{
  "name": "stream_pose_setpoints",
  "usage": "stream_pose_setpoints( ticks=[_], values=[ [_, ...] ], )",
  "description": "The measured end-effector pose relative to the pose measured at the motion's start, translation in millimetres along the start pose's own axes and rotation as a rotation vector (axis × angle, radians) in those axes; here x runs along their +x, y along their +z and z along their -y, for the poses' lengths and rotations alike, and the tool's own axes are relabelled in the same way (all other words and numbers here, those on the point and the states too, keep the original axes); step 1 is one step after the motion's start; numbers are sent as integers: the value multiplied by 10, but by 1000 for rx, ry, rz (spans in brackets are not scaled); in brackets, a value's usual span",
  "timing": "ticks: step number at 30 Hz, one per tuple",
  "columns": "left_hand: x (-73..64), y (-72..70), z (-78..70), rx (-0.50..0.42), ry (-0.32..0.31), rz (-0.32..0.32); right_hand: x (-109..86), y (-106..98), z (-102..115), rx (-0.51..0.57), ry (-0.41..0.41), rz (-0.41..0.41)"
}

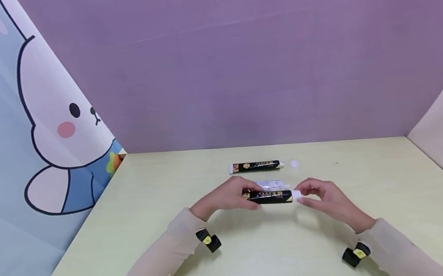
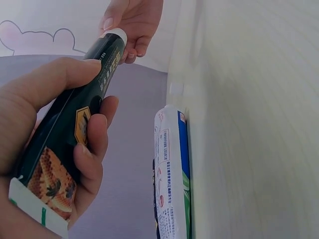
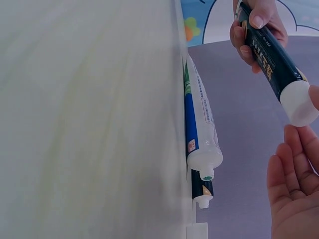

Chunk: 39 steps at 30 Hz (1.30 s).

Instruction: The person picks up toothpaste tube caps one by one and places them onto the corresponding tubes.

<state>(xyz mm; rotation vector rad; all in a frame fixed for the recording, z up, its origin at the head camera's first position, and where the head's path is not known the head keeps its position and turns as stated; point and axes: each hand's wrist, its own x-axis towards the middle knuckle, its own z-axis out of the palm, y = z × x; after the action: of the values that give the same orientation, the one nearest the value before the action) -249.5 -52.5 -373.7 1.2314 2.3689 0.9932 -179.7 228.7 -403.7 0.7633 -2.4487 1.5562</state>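
Note:
My left hand (image 1: pixel 230 195) grips a black toothpaste tube (image 1: pixel 273 197) around its rear half, holding it level above the table. A honeycomb picture and a white crimped end show on that tube in the left wrist view. At its other end is a white cap (image 3: pixel 298 103), which my right hand (image 1: pixel 330 196) pinches between thumb and index finger. The other right fingers are loosely bent. Just behind the held tube lies a white, blue and green toothpaste tube (image 3: pixel 202 114); its nozzle is bare.
Farther back on the pale table (image 1: pixel 161 186) lies a second black toothpaste tube (image 1: pixel 257 166), its nozzle uncapped. A loose white cap (image 1: pixel 294 164) sits to the right of that nozzle. A purple wall (image 1: pixel 254 61) rises behind the table, and a rabbit-print sheet (image 1: pixel 50 107) hangs at the left.

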Motion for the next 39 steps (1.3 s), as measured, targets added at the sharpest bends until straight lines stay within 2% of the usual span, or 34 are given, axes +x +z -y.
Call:
stream_pose_setpoints(
  ticks=[11, 18, 25, 35, 39],
  values=[
    [-43, 8, -67, 23, 13, -31, -34, 16, 99, -61, 35, -42],
    [-63, 6, -89, 22, -3, -35, -24, 23, 111, -45, 81, -21],
    [-86, 30, -73, 48, -4, -33, -42, 59, 84, -65, 78, -18],
    [-35, 46, -10, 36, -7, -24, -28, 35, 2, -92, 80, 39],
    [-8, 51, 14, 34, -11, -13, -21, 11, -36, -135, 44, 50]
  ],
)
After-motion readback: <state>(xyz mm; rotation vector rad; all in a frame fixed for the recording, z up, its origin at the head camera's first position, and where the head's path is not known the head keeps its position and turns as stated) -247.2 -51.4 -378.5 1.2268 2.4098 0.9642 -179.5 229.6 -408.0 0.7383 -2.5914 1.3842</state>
